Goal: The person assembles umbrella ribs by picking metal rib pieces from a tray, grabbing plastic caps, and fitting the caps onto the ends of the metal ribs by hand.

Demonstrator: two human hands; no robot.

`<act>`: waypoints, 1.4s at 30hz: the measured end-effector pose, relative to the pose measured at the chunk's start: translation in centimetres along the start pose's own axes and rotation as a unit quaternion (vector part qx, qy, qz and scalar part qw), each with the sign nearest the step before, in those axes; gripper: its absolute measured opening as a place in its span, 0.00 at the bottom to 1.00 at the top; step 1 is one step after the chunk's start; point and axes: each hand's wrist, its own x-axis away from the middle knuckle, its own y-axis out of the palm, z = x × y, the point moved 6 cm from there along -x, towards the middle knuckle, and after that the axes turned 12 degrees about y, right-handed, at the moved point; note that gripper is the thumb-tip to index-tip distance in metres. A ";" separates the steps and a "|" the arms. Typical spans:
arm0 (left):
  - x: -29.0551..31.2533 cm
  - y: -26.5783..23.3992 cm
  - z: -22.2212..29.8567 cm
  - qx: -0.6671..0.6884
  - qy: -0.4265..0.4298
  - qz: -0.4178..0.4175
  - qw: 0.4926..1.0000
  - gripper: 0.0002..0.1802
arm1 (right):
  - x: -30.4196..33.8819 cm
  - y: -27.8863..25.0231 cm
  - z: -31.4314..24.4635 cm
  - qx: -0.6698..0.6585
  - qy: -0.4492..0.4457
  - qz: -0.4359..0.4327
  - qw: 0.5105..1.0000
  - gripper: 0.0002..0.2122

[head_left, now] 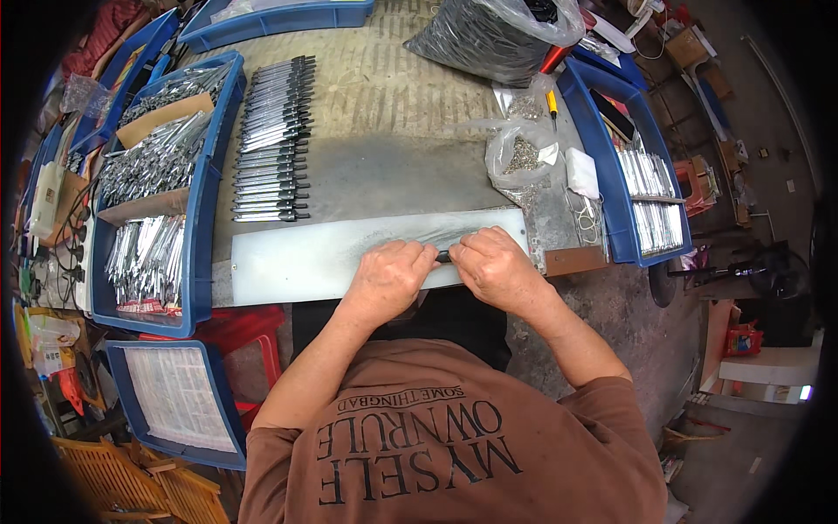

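Note:
Both my hands meet over the near edge of a pale white board [288, 258]. Between their fingertips a short black part of a slim piece [443, 257] shows; my fingers hide the rest. My left hand [390, 275] is closed in a pinch on one end. My right hand [496, 266] pinches the other end, close to the board's right part. Beyond the board, to the left, lies a neat row of slim silver rods with black ends [269, 148], laid side by side.
Blue bins [202, 236] of loose metal rods stand at left, another blue bin [642, 249] at right. Small metal parts fill a clear bag [522, 157]; a larger bag of dark parts [489, 44] sits behind. A paper-lined blue tray [175, 393] and red stool [266, 354] are lower left.

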 end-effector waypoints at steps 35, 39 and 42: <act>-0.1 -0.4 -0.2 0.025 -0.019 0.011 0.999 0.09 | -0.7 0.5 2.6 -0.164 0.142 -0.058 0.975 0.07; 0.0 -0.3 -0.3 0.025 -0.015 0.011 0.999 0.09 | -0.8 1.3 3.2 -0.210 0.210 -0.098 0.950 0.12; -0.2 -0.5 -0.2 0.029 -0.013 0.018 0.999 0.09 | -0.6 2.1 3.7 -0.233 0.267 -0.137 0.925 0.13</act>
